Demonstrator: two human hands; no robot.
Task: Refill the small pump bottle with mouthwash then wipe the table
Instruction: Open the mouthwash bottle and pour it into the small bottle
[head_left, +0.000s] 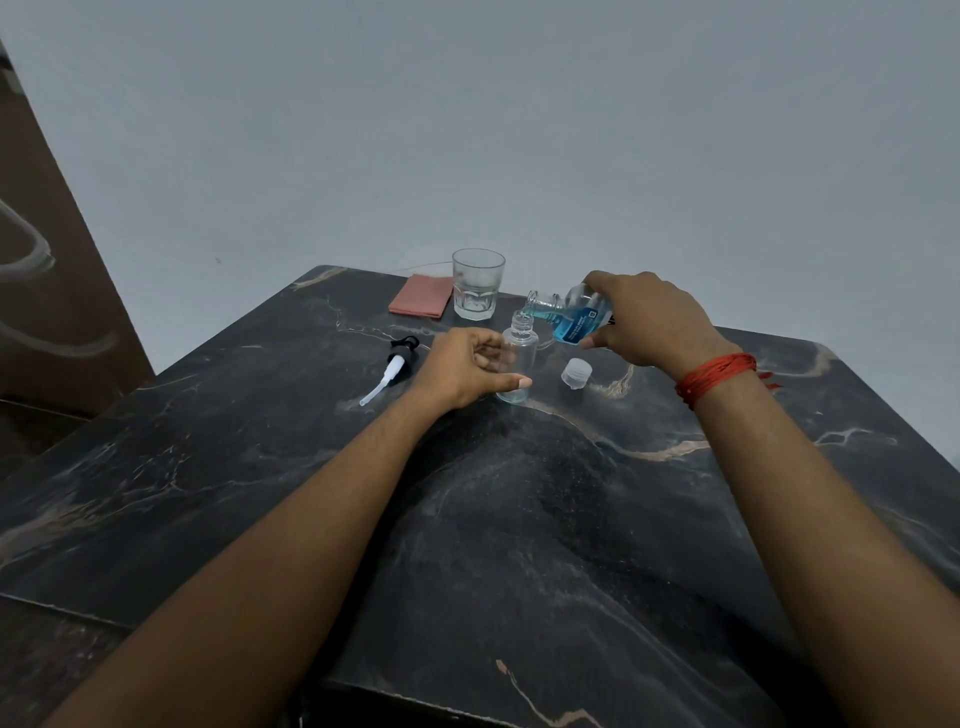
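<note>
Both forearms are reaching out from the camera over the dark marbled surface (519, 545), meeting at the work near its far side. The left hand (467, 366) is curling loosely around the small pump bottle (518, 358), thumb along the near side and fingers behind, apparently bracing it so the light, clear container is not tipping while liquid comes in. That bottle is standing upright with its neck uncovered and looks empty or nearly so.

The right hand (644, 319), a red thread band (714, 376) on its wrist, is gripping the mouthwash bottle (574, 314) from above and tilting it so its open mouth is hanging just over the small bottle's neck; blue liquid is pooling toward that mouth. Whether a stream is already falling cannot be told.

Off to the left, the pump head (395, 366) is lying on its side with its tube pointing toward the camera, parked out of the way. The white cap (576, 374) is sitting just right of the small bottle, close for recapping. A folded pink cloth (421, 303) is waiting at the far edge beside an empty glass tumbler (478, 283), likely for the wiping step not yet begun.
</note>
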